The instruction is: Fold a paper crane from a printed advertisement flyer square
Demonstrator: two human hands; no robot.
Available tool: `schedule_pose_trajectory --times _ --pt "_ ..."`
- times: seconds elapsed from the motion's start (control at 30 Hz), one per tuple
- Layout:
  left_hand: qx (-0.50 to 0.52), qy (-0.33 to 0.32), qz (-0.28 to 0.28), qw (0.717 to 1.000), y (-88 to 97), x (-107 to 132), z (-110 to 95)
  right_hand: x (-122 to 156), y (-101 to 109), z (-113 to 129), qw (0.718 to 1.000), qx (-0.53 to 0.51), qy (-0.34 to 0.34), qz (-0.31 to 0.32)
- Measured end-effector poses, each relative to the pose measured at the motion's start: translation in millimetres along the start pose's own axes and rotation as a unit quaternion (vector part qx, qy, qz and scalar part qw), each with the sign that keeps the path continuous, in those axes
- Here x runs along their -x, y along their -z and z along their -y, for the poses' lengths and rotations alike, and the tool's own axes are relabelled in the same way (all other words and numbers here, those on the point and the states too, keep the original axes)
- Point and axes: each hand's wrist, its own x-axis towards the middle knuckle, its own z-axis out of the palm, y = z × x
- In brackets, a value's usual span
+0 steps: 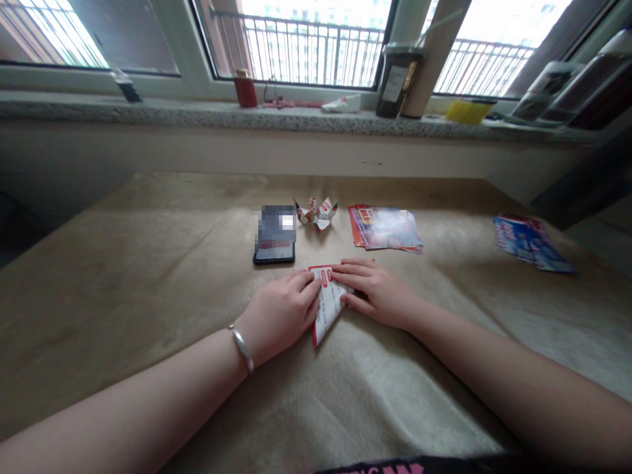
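Observation:
A printed sheet of paper (328, 309), white with red edges and red labels, lies folded into a triangle on the table, its point toward me. My left hand (284, 306), with a silver bangle at the wrist, grips its left edge with bent fingers pressed together. From the other side my right hand (378, 289) rests on the paper, fingers stretched out and slightly apart. Just beyond stands a folded paper shape (318, 214) with several pointed tips. Left of that shape is a dark phone (275, 237), its screen partly blurred out.
Printed leaflets (388, 228) are stacked right of the folded shape. More blue and red leaflets (530, 240) lie farther right on the brownish table cover (148, 276). Behind, the stone windowsill (187, 118) bears a red container (245, 90), a dark jar (397, 82) and a yellow item (469, 112).

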Motion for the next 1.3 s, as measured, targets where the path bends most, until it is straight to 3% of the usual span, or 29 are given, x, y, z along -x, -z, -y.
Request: schedule_pose_trajectory --times 0.33,0.5,0.7,0.93,1.3 --pt "0.042 0.015 0.03 0.999 2.0 -0.5 2.3 0.4 -0.3 0.6 1.0 0.022 -0.004 0.019" --pt "0.09 0.004 0.015 0.996 -3.5 -3.3 6.8 0.2 0.4 1.4 1.0 0.021 -0.007 0.015" --pt "0.121 0.017 0.056 0.991 -4.5 -5.1 3.8 1.6 -0.3 0.8 1.0 0.011 -0.007 0.012" --pt "0.112 -0.019 0.041 0.993 -6.3 -5.4 -0.7 3.2 -3.2 -0.5 1.0 0.008 -0.003 0.005" --pt "0.117 -0.002 0.053 0.992 -4.4 -5.9 -2.5 4.9 0.1 0.8 0.998 -0.002 0.047 -0.05"
